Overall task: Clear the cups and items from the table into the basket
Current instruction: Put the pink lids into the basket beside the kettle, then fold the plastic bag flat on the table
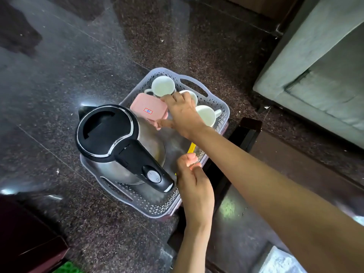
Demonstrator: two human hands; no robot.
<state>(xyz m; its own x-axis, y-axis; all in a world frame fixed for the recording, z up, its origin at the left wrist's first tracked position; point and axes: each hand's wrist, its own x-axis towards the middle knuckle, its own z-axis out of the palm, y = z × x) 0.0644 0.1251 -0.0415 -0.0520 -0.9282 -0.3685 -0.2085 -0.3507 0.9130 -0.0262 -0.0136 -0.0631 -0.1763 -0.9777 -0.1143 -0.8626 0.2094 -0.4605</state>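
I take the basket (223,110) as my landmark: a clear perforated plastic tub, light and a little flexible by the look of it, best lifted by the slotted handles at its two ends. The kettle (118,142) fills its near end, steel body with a black lid; I judge it the heaviest piece, to be carried by its black handle only. At the basket's middle lies the pink box (148,110), light, stiff and smooth; my right hand (183,115) pinches its right-hand edge between thumb and fingers. Three white cups (163,86) sit at the far end, hard and breakable, so the box should go down without knocking them. My left hand (194,182) hangs half-curled and empty by the basket's near right rim, next to the kettle handle. Free room inside is the bare strip along the right wall.
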